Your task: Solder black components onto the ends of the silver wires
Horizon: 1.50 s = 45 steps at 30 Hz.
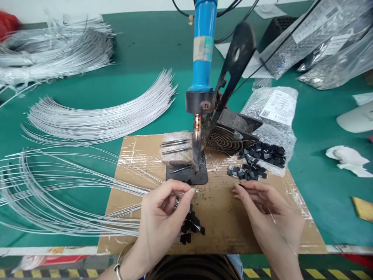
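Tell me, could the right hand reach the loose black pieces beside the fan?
Probably yes: the right hand is just in front of the loose black pieces, and nothing seems to stand between them; the fan sits farther back.

hot-air gun handle: blue | tabletop: green | wire bundle beyond left grip: white | connector housings beyond right grip: black | cardboard: brown | floor tape: yellow-black stripes
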Each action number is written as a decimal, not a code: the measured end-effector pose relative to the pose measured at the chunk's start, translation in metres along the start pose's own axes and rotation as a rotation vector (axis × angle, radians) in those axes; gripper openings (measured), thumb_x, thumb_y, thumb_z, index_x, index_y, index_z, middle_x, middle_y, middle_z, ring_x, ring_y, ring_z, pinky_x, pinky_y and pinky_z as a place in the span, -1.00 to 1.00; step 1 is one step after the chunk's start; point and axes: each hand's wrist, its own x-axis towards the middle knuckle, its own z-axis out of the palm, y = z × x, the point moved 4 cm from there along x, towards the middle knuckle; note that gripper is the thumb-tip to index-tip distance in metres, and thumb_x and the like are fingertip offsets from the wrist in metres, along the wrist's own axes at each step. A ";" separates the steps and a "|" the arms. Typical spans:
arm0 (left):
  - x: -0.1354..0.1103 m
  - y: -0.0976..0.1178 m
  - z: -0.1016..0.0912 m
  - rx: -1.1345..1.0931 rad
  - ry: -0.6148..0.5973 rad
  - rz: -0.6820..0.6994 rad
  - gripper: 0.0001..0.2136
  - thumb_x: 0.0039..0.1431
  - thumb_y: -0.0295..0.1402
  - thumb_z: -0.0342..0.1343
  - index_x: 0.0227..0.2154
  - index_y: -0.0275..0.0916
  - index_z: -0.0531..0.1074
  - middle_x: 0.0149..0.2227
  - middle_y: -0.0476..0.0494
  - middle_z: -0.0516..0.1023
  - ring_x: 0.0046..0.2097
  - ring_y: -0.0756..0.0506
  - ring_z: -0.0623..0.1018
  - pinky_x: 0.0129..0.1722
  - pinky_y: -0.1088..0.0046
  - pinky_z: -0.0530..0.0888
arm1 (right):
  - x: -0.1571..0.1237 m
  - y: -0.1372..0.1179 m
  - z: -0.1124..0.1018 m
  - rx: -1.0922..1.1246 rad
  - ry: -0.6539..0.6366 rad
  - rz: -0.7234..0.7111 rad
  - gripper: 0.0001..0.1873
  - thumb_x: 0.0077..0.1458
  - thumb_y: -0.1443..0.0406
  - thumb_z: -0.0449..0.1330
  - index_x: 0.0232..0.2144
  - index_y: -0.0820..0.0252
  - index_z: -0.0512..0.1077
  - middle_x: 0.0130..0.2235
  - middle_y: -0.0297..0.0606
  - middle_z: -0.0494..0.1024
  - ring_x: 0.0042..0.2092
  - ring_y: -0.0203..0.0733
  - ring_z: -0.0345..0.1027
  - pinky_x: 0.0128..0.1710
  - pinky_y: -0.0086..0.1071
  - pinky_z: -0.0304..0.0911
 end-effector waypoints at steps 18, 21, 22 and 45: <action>0.004 0.013 0.001 -0.114 -0.104 -0.090 -0.89 0.21 -0.40 0.22 -0.44 -0.23 0.56 -0.45 -0.09 0.61 -0.48 -0.02 0.47 -0.51 0.53 0.36 | -0.026 -0.060 0.047 0.564 -0.397 0.209 -0.90 0.16 0.19 0.40 -0.29 0.02 0.72 -0.47 -0.32 0.58 -0.49 -0.27 0.44 -0.48 -0.41 0.43; 0.004 0.013 0.002 -0.227 -0.145 -0.107 -0.90 0.20 -0.45 0.23 -0.43 -0.22 0.56 -0.40 -0.10 0.66 -0.39 -0.04 0.57 -0.42 0.54 0.47 | -0.027 -0.061 0.050 0.564 -0.431 0.184 -0.91 0.18 0.22 0.39 -0.27 -0.02 0.73 -0.46 -0.35 0.56 -0.49 -0.32 0.41 -0.49 -0.45 0.38; 0.004 0.012 0.002 -0.250 -0.150 -0.104 -0.91 0.20 -0.46 0.23 -0.42 -0.22 0.56 -0.39 -0.09 0.66 -0.39 -0.04 0.58 -0.41 0.55 0.48 | -0.027 -0.061 0.051 0.563 -0.436 0.176 -0.91 0.19 0.22 0.39 -0.26 -0.03 0.73 -0.46 -0.35 0.56 -0.49 -0.33 0.40 -0.49 -0.46 0.36; 0.009 0.015 0.005 -0.315 -0.167 -0.159 -0.88 0.22 -0.48 0.24 -0.44 -0.25 0.56 -0.30 -0.11 0.71 -0.28 -0.02 0.65 -0.24 0.59 0.53 | -0.030 -0.056 0.044 0.419 -0.447 -0.054 -0.70 0.47 0.20 0.05 -0.05 -0.08 0.61 -0.35 -0.37 0.50 -0.41 -0.35 0.38 -0.40 -0.46 0.33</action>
